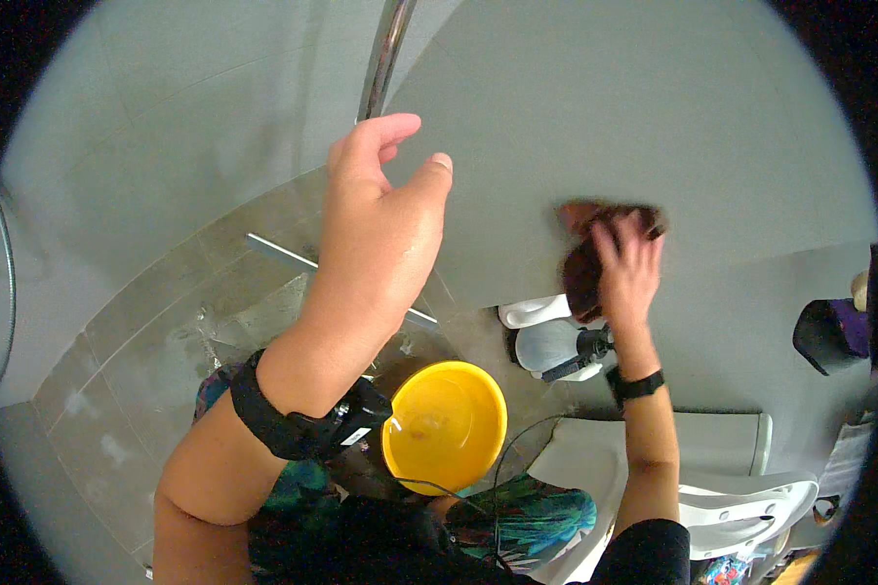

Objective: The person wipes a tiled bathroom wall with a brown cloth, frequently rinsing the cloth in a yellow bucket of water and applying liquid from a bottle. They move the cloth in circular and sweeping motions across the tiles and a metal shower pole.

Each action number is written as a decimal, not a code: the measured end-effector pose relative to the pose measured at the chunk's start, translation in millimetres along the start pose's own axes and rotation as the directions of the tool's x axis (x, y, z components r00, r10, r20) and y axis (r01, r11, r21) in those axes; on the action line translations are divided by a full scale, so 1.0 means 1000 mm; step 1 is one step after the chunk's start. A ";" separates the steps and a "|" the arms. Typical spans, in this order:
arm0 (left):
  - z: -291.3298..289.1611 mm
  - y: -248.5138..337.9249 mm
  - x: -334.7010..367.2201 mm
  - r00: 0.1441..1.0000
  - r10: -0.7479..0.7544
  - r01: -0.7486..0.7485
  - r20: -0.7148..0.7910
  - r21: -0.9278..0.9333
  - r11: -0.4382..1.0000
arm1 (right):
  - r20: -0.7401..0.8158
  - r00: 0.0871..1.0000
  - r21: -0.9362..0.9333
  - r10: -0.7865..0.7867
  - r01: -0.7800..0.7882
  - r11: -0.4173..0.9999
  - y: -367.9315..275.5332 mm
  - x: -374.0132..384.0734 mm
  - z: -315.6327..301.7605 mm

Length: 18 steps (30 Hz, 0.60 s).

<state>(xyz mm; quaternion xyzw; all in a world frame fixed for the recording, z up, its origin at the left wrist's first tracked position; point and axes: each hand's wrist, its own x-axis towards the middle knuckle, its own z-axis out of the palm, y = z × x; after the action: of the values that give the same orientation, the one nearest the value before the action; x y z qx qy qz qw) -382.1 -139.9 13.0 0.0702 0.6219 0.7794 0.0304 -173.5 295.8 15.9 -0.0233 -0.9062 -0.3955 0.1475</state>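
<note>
My right hand (630, 278) presses a dark brown cloth (582, 281) against the grey wall panel (517, 195), its fingers laid over the cloth. The cloth's folds spread to the left of my fingers, and the hand is slightly blurred. My left hand (385, 219) is raised in front of the wall with nothing in it. Its thumb stands apart from the curved fingers. Beneath my right wrist stand a clear spray bottle with a black head (548, 346) and a white bottle (534, 311). A yellow basin (498, 405) with some water in it sits on the floor between my knees.
A metal pipe (388, 58) runs down the wall, and a hose (10, 292) hangs at far left. A thin pale bar (281, 251) crosses behind my left forearm over wet floor tiles (117, 400). A white plastic chair (722, 517) stands at lower right, below a black-and-purple object (829, 333).
</note>
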 end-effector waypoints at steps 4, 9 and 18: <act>-0.004 0.005 -0.007 0.996 -0.075 0.077 0.038 -0.031 0.997 | -0.269 0.949 -0.009 0.162 -0.171 0.985 0.023 0.107 -0.022; 0.011 -0.008 -0.001 0.998 0.065 -0.066 0.010 0.067 0.996 | 0.028 0.997 0.062 0.069 -0.071 0.996 -0.075 0.159 0.030; 0.010 -0.012 0.013 0.998 -0.038 0.037 -0.046 -0.036 0.999 | 0.344 0.870 0.108 -0.353 0.337 0.935 -0.157 0.023 0.078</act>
<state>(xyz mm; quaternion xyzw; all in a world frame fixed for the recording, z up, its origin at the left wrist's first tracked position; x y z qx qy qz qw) -393.6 -126.2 4.6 0.0396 0.6098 0.7909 0.0317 -239.4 243.4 -139.4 0.0705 -0.9158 -0.3843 -0.0924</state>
